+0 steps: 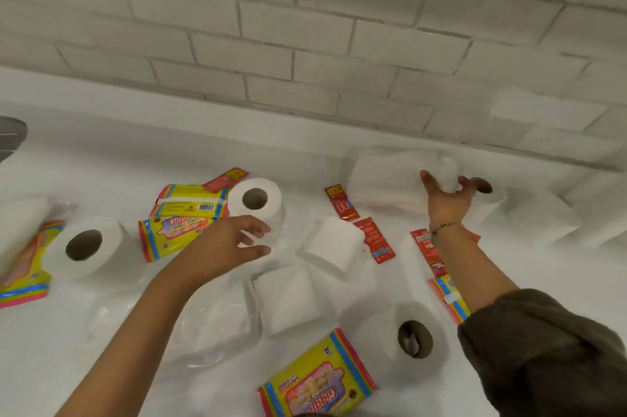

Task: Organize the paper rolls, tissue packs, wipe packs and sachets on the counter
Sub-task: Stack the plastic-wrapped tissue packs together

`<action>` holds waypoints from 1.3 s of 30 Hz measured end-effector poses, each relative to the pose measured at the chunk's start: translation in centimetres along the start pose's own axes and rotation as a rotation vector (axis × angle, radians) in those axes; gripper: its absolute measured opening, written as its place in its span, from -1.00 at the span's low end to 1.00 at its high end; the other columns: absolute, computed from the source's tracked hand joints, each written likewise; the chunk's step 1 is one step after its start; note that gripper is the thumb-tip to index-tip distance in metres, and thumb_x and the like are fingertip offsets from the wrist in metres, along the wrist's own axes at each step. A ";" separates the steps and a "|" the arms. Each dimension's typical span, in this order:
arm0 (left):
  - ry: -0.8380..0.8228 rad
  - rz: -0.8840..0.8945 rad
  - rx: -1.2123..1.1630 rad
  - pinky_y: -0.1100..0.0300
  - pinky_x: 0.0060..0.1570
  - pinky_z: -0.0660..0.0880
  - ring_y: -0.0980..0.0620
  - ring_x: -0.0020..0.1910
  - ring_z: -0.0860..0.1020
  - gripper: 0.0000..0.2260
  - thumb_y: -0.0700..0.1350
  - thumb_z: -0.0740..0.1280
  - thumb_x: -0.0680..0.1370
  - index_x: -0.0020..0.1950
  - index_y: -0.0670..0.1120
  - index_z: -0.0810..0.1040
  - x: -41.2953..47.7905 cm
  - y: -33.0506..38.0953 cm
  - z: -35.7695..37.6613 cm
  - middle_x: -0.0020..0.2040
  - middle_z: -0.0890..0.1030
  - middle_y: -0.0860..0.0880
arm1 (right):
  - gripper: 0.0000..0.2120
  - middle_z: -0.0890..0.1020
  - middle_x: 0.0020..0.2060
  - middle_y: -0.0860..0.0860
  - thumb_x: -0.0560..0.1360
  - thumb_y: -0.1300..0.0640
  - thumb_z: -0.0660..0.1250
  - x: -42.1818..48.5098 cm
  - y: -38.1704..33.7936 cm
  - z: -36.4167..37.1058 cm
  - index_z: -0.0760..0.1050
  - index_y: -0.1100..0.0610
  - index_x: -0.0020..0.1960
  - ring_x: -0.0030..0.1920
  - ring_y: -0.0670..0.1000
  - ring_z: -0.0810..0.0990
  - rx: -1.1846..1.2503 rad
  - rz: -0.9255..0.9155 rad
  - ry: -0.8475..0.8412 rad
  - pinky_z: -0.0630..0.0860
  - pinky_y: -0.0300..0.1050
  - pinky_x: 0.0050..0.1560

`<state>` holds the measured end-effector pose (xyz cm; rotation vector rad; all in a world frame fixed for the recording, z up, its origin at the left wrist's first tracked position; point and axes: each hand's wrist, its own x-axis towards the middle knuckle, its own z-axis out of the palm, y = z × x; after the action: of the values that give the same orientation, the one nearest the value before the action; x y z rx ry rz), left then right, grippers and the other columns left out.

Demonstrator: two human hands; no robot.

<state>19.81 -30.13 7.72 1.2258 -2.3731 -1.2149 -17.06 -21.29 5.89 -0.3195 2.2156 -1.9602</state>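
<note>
Nearest wipe pack (319, 379): yellow with rainbow edges, flat on the white counter (101, 158) at the bottom edge of view, label up
Front roll (412, 335): paper roll lying on its side just right of that pack, brown core facing the camera
Wrapped tissue packs (291, 298): white blocks in clear film in the middle of the counter, one beyond the other; loose clear film lies left of them
Left hand (234, 243): fingers spread and curled, half open around the near side of an upright roll (256, 201); contact is unclear, nothing lifted
Wipe packs behind the left hand (176, 233): two yellow packs overlapping just left of that roll, the rear one barcode side up
Left roll (86, 245): on its side, core toward the camera, with another colourful pack (23, 267) at the far left edge
Right hand (448, 199): raised near the back of the counter, fingers closed on a crumpled piece of clear wrap (448, 172), blurred; bead bracelet on the wrist, dark sleeve pushed up
Back stack (383, 182): white tissue packs against the tiled wall (305, 26), just left of the right hand
Sachets (375, 240): small red ones scattered between the middle tissue packs and the right forearm, one more red sachet (227, 179) on the rear wipe pack
Right-side pack (449, 298): yellow pack partly hidden under the right forearm
</note>
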 end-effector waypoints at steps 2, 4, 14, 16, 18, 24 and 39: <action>-0.087 -0.065 0.031 0.21 0.04 0.52 0.16 0.01 0.55 -0.64 0.08 0.54 0.29 0.02 0.18 0.53 -1.1 -1.4 -0.9 0.02 0.57 0.19 | -0.31 0.47 0.23 0.13 0.32 0.02 0.52 0.0 1.7 0.9 0.28 0.21 0.31 0.21 0.13 0.48 -0.045 0.114 -0.055 0.41 -0.17 0.20; -0.153 -0.143 0.052 0.25 0.05 0.45 0.18 0.09 0.49 -0.52 0.16 0.56 0.20 0.05 0.27 0.46 -2.3 -3.0 -1.8 0.07 0.52 0.24 | -0.30 0.47 0.27 0.15 0.34 0.00 0.51 -0.1 3.1 1.6 0.27 0.20 0.33 0.20 0.13 0.48 -0.091 0.189 -0.123 0.42 -0.12 0.19; -0.303 -0.394 0.258 0.12 0.34 0.33 0.04 0.32 0.36 -0.02 0.19 0.58 0.07 0.41 0.13 0.22 -5.3 -7.6 -2.7 0.39 0.36 0.08 | -0.23 0.48 0.10 0.21 0.48 -0.34 0.06 1.4 3.1 2.7 0.33 0.33 0.33 0.08 0.25 0.49 -0.374 0.377 -0.382 0.50 0.14 0.15; -0.315 -0.412 0.269 0.16 0.29 0.35 0.06 0.25 0.40 -0.02 0.21 0.58 0.06 0.41 0.12 0.24 -5.6 -7.8 -2.6 0.37 0.40 0.07 | -0.28 0.46 0.23 0.24 0.51 -0.27 0.11 1.4 2.9 2.4 0.29 0.35 0.34 0.23 0.28 0.45 -0.402 0.361 -0.397 0.41 0.14 0.28; -0.299 -0.420 0.302 0.18 0.29 0.34 0.04 0.26 0.40 -0.02 0.22 0.58 0.08 0.41 0.08 0.25 -5.3 -7.6 -2.7 0.35 0.42 0.06 | -0.31 0.33 0.40 0.22 0.51 -0.12 0.26 0.7 2.9 1.9 0.16 0.29 0.44 0.37 0.23 0.34 -0.391 0.308 -0.383 0.30 0.09 0.39; -0.350 -0.343 0.507 0.25 -0.19 0.41 0.09 -0.17 0.49 -0.42 0.26 0.54 0.13 -0.07 -0.09 0.52 -4.7 -4.3 -3.4 -0.17 0.53 0.05 | -0.37 0.31 0.42 0.19 0.48 0.00 0.35 -3.2 3.2 -1.8 0.20 0.19 0.44 0.39 0.20 0.33 -0.379 -0.006 -0.263 0.31 0.05 0.39; -0.283 0.171 0.173 0.11 0.03 0.55 0.12 -0.05 0.59 -0.52 0.10 0.38 0.15 0.06 0.19 0.45 -0.2 11.6 -5.1 0.00 0.60 0.10 | -0.68 0.55 0.02 -0.04 0.48 0.07 0.36 -8.7 4.6 -8.9 0.42 0.07 0.21 0.11 0.10 0.54 -0.383 -0.120 -0.377 0.48 -0.01 0.12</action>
<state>15.74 -29.31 19.73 0.9206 -2.7733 -1.2189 -11.24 -9.89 2.24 -0.8145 2.3344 -1.3616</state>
